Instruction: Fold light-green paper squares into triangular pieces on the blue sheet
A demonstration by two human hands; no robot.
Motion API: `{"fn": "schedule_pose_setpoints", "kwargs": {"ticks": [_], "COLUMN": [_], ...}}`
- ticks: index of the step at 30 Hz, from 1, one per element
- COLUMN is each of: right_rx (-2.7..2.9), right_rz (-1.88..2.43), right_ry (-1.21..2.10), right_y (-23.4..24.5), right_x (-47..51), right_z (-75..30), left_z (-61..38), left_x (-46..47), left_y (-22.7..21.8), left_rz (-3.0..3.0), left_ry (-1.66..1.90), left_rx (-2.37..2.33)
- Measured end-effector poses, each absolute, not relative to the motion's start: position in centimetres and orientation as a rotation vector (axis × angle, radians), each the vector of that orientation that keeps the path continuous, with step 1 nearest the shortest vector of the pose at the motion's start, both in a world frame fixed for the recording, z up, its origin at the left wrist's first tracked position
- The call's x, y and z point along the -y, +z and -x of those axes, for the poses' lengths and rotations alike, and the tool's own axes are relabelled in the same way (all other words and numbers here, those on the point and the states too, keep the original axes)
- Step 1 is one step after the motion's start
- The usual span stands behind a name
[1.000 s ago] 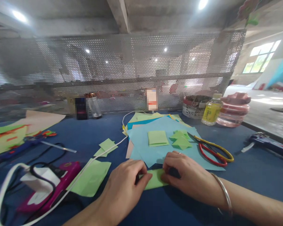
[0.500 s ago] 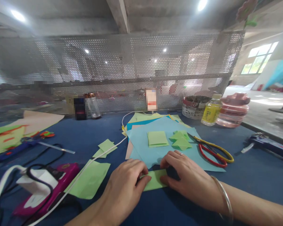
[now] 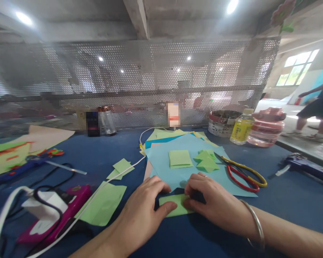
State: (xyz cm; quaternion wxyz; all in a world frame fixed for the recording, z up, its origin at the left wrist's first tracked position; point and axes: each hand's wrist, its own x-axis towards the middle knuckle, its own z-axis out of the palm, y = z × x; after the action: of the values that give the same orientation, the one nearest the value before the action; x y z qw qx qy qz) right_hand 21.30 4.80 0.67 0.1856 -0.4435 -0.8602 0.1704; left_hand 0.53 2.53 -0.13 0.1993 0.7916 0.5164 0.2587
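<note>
A folded strip of light green paper (image 3: 180, 209) lies on the blue tabletop between my hands. My left hand (image 3: 142, 208) rests its thumb on the strip's left part, with the fingers spread apart above it. At the strip's right end, my right hand (image 3: 214, 200) holds the paper between thumb and fingertips; the fingers hide that end. Just beyond, a light blue sheet (image 3: 161, 165) carries a stack of green squares (image 3: 180, 159) and several folded green pieces (image 3: 206, 160). Scissors (image 3: 243, 172) with red and yellow handles lie on its right side.
A pink power strip (image 3: 80, 197) with cables stands left, beside a green sheet (image 3: 104, 204) and smaller green squares (image 3: 123, 166). Glue guns (image 3: 309, 166) (image 3: 29, 168) lie at both sides. Bottles (image 3: 241, 127) (image 3: 266, 127) and a basket (image 3: 222, 125) stand back right. A person (image 3: 317, 104) is beyond the table.
My left fingers have lifted and spread away from the green strip, uncovering its left end, while the thumb stays on it. A person has appeared at the far right.
</note>
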Motion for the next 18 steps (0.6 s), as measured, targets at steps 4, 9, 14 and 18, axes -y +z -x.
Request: {"fn": "schedule_pose_setpoints", "kwargs": {"ticks": [4, 9, 14, 18], "right_rx": [2.424, 2.447, 2.483, 2.502], "right_rz": [1.263, 1.288, 1.321, 1.277], "right_ry": [0.503, 0.466, 0.428, 0.440], "right_y": [0.92, 1.11, 1.24, 1.13], "right_x": [-4.61, -4.54, -4.66, -4.77], "right_z": [-21.36, -21.45, -21.42, -21.41], "left_z": [-0.48, -0.56, -0.58, -0.57], "left_x": [-2.53, -2.47, -2.51, -2.56], "left_y": [-0.07, 0.03, 0.04, -0.03], "left_rz": [-2.202, -2.225, -2.222, -2.210], "left_ry": [0.706, 0.680, 0.681, 0.683], "left_rx": [-1.436, -1.440, -1.425, -1.414]}}
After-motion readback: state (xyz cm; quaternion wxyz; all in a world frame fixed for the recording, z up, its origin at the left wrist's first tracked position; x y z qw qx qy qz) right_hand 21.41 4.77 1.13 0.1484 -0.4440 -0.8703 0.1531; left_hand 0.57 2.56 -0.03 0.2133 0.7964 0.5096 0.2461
